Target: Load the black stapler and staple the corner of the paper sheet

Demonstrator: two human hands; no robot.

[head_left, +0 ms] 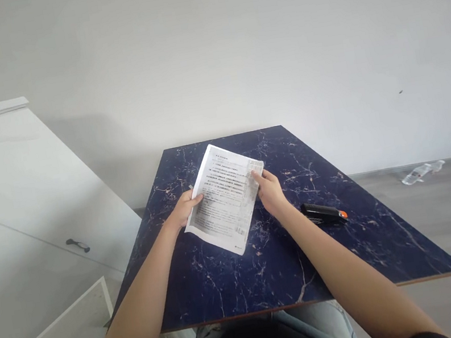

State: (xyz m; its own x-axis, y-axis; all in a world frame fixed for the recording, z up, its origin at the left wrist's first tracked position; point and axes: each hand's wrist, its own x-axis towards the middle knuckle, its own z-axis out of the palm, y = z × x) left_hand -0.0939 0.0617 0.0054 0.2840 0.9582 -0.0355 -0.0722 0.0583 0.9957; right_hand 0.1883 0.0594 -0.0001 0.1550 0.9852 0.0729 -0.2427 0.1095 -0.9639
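Note:
Printed sheets of paper point(223, 204), covered in lines of dark text, are held tilted above the blue marbled table point(228, 289). My left hand point(185, 207) is closed on their left edge, thumb on top. On the right edge, my right hand point(269, 187) pinches the paper near its upper corner, with the thumb on the printed face. The fingers beneath the paper are hidden. Whether it is one sheet or a thin stack I cannot tell. Beside my right forearm lies a black stapler point(323, 213) with an orange end.
A white cabinet point(16, 186) with a dark handle stands to the left. The pale wall point(206, 51) rises behind the table. A clear plastic bottle point(420, 173) lies on the grey floor at the right.

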